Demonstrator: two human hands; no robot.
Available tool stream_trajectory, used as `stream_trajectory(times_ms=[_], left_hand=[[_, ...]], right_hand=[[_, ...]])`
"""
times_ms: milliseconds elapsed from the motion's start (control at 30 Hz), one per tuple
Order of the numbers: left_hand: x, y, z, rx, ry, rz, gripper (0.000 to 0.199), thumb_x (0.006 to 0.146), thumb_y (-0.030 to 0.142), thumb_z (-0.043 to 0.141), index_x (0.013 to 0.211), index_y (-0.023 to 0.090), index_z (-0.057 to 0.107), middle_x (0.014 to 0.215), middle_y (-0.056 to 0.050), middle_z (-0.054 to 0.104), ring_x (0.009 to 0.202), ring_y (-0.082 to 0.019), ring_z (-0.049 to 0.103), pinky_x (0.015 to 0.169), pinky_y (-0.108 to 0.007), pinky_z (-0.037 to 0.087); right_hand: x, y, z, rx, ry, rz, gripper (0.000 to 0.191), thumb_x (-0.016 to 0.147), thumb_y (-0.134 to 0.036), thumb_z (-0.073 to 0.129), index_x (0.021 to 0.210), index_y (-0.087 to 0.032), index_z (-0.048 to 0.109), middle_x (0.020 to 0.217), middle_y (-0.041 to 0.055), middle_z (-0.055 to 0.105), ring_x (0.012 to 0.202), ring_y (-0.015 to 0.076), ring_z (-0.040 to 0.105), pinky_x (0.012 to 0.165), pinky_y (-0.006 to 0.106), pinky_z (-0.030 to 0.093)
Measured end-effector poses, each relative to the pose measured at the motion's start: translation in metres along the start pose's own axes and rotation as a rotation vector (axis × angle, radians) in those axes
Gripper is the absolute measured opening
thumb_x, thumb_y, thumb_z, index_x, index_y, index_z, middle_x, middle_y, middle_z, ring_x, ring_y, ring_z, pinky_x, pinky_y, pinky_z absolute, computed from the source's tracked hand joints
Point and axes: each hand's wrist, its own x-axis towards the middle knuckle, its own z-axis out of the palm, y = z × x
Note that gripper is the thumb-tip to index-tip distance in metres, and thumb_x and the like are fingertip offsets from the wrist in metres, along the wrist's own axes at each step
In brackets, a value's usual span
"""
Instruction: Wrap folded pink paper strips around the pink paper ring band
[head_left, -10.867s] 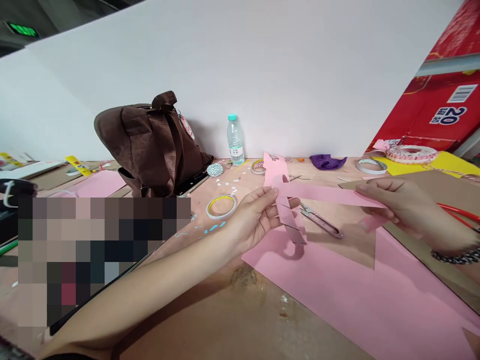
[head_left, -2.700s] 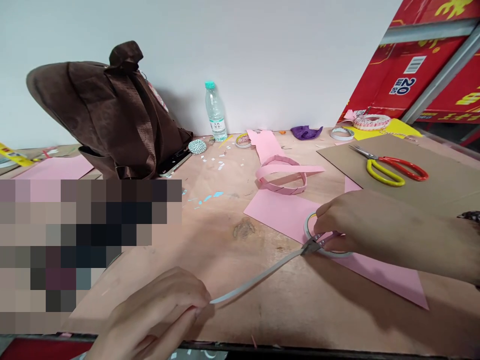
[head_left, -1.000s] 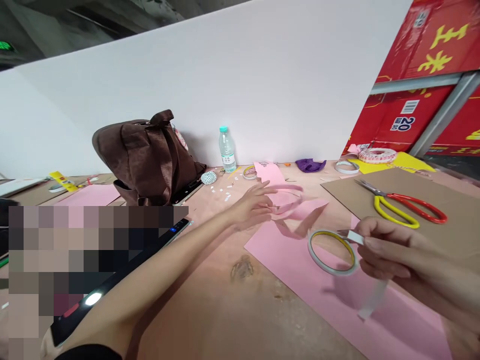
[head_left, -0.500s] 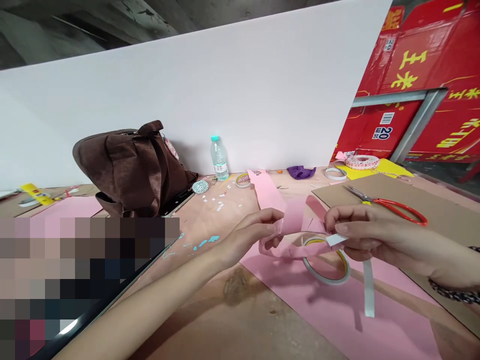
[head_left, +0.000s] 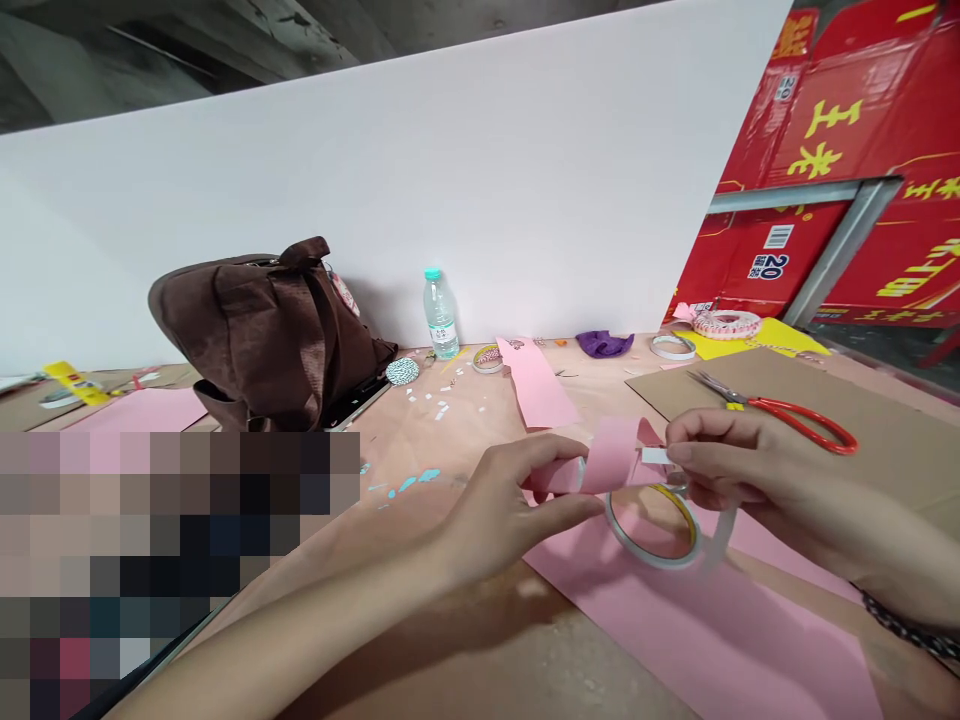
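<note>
My left hand (head_left: 517,490) is closed on a folded pink paper strip (head_left: 611,455), its fingers at the strip's left end and its thumb stretched out below. Between the fingertips of my right hand (head_left: 720,460) is a short white piece of tape (head_left: 655,455), held against the right side of the pink strip. A longer pale strip of tape (head_left: 721,540) hangs under the right hand, blurred. Just below the hands is a roll of double-sided tape (head_left: 654,560); I cannot tell whether a hand supports it. Beneath lies a large pink paper sheet (head_left: 720,630).
Red-handled scissors (head_left: 802,425) lie on brown cardboard (head_left: 885,470) at the right. Behind stand a brown backpack (head_left: 262,340) and a water bottle (head_left: 441,320) before a white panel (head_left: 450,180). A purple crumpled piece (head_left: 604,343) and another tape roll (head_left: 673,347) lie farther back.
The pink strip is turned and gathered closer; its hanging lower loop no longer shows. My left thumb has stretched out under it. The white tape piece has moved left and up onto the strip.
</note>
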Motion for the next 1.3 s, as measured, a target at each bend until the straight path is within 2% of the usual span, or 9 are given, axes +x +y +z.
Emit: stream_trajectory(times_ms=[167, 333, 467, 700, 933, 1033, 1167, 1233, 1300], left_hand=[[0.0, -0.003, 0.001, 0.124, 0.008, 0.126, 0.028, 0.082, 0.041, 0.067, 0.101, 0.021, 0.068, 0.077, 0.0, 0.061, 0.067, -0.011, 0.049, 0.062, -0.022, 0.039], [0.0, -0.002, 0.004, 0.234, 0.008, 0.27, 0.02, 0.083, 0.037, 0.067, 0.092, 0.019, 0.067, 0.071, 0.003, 0.055, 0.065, -0.01, 0.048, 0.06, -0.021, 0.038], [0.0, 0.001, 0.004, 0.235, 0.004, 0.345, 0.013, 0.084, 0.029, 0.067, 0.091, 0.018, 0.065, 0.07, 0.003, 0.053, 0.064, -0.009, 0.046, 0.058, -0.019, 0.036], [-0.002, 0.005, 0.007, 0.26, -0.064, 0.252, 0.014, 0.086, 0.028, 0.062, 0.094, 0.018, 0.068, 0.071, 0.001, 0.057, 0.065, -0.011, 0.049, 0.061, -0.022, 0.038], [-0.005, 0.007, 0.009, 0.259, -0.099, 0.267, 0.014, 0.084, 0.021, 0.059, 0.093, 0.019, 0.069, 0.067, 0.002, 0.054, 0.064, -0.011, 0.048, 0.061, -0.022, 0.037], [-0.006, 0.008, 0.009, 0.243, -0.097, 0.271, 0.015, 0.082, 0.021, 0.061, 0.095, 0.02, 0.069, 0.068, 0.002, 0.055, 0.065, -0.011, 0.048, 0.062, -0.022, 0.037], [-0.005, 0.007, 0.008, 0.18, -0.082, 0.239, 0.015, 0.083, 0.025, 0.065, 0.097, 0.019, 0.068, 0.079, 0.001, 0.063, 0.072, -0.012, 0.053, 0.066, -0.021, 0.04], [-0.004, 0.005, 0.007, 0.125, -0.07, 0.19, 0.017, 0.084, 0.024, 0.065, 0.1, 0.019, 0.067, 0.086, 0.0, 0.066, 0.076, -0.012, 0.056, 0.068, -0.021, 0.041], [-0.002, 0.003, 0.004, 0.076, -0.031, 0.142, 0.017, 0.084, 0.019, 0.064, 0.101, 0.019, 0.067, 0.09, 0.0, 0.068, 0.079, -0.012, 0.058, 0.069, -0.022, 0.042]], right_hand=[[-0.004, 0.005, 0.001, -0.034, -0.065, -0.013, 0.031, 0.072, -0.043, 0.079, 0.072, -0.016, 0.063, 0.064, -0.0019, 0.05, 0.054, 0.0068, 0.042, 0.049, 0.017, 0.034], [-0.006, 0.013, 0.0, -0.166, -0.102, -0.052, 0.032, 0.081, -0.044, 0.071, 0.071, -0.016, 0.06, 0.063, -0.0013, 0.05, 0.056, 0.0078, 0.039, 0.051, 0.019, 0.03], [-0.007, 0.018, 0.002, -0.204, -0.153, -0.021, 0.024, 0.085, -0.04, 0.065, 0.082, -0.016, 0.063, 0.076, 0.0032, 0.059, 0.062, 0.011, 0.046, 0.055, 0.022, 0.035], [-0.009, 0.015, 0.01, -0.19, -0.155, -0.045, 0.026, 0.08, -0.042, 0.068, 0.088, -0.017, 0.069, 0.072, 0.0043, 0.058, 0.073, 0.019, 0.056, 0.063, 0.027, 0.047], [-0.007, 0.018, 0.013, -0.153, -0.198, -0.041, 0.021, 0.079, -0.038, 0.069, 0.089, -0.019, 0.068, 0.064, 0.0001, 0.049, 0.066, 0.0158, 0.051, 0.068, 0.029, 0.047], [-0.009, 0.019, 0.014, -0.165, -0.186, -0.037, 0.024, 0.08, -0.038, 0.069, 0.095, -0.019, 0.067, 0.069, 0.0018, 0.053, 0.074, 0.0185, 0.054, 0.067, 0.029, 0.046], [-0.01, 0.016, 0.01, -0.092, -0.194, -0.073, 0.023, 0.08, -0.034, 0.067, 0.099, -0.02, 0.066, 0.088, 0.0042, 0.061, 0.087, 0.0199, 0.055, 0.071, 0.027, 0.045], [-0.007, 0.014, 0.001, -0.087, -0.192, -0.108, 0.017, 0.077, -0.031, 0.067, 0.091, -0.02, 0.066, 0.087, 0.0035, 0.06, 0.079, 0.0168, 0.053, 0.066, 0.025, 0.042], [-0.002, 0.013, -0.014, -0.111, -0.183, -0.113, 0.015, 0.076, -0.032, 0.069, 0.078, -0.018, 0.063, 0.073, 0.0016, 0.054, 0.065, 0.0125, 0.045, 0.056, 0.022, 0.036]])
